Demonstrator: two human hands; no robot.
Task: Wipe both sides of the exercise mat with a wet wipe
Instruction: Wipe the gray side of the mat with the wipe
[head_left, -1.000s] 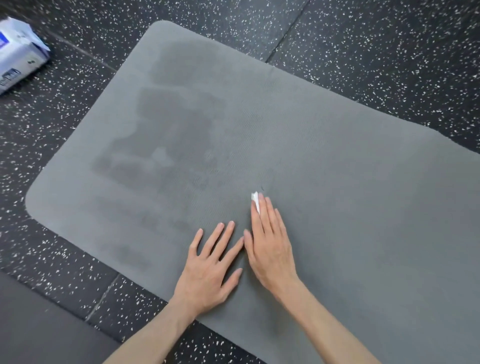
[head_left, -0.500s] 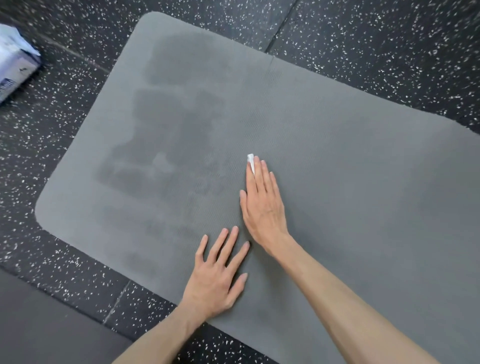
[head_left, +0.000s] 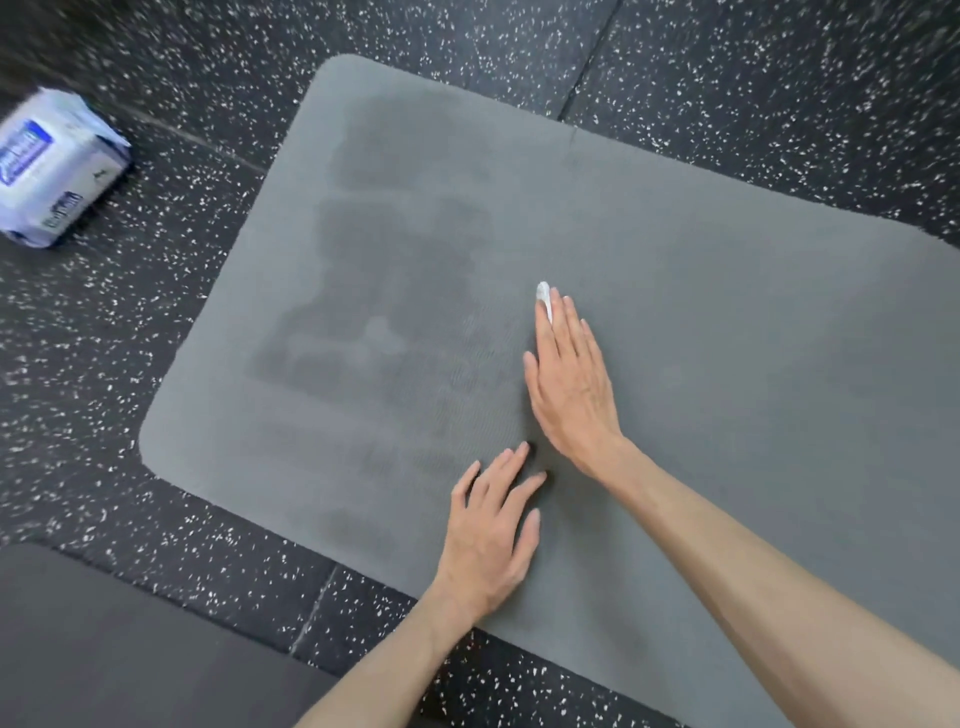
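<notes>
A grey exercise mat (head_left: 727, 322) lies flat on the speckled black floor, with darker damp patches over its left half. My right hand (head_left: 569, 384) lies flat on the mat's middle, fingers straight, pressing a white wet wipe (head_left: 543, 297) whose tip shows beyond the fingertips; the remainder of the wipe is hidden under the palm. My left hand (head_left: 493, 535) rests flat on the mat near its front edge, fingers spread, just below and left of the right wrist, holding nothing.
A white and blue pack of wet wipes (head_left: 52, 166) sits on the floor at the far left. Another dark grey mat (head_left: 104, 649) fills the bottom left corner. Speckled rubber floor tiles (head_left: 779, 78) surround the mat.
My right hand has slid the wipe away from me up the mat, from beside the left hand to well beyond it. The left hand has stayed planted. The view shifted so the mat sits further right.
</notes>
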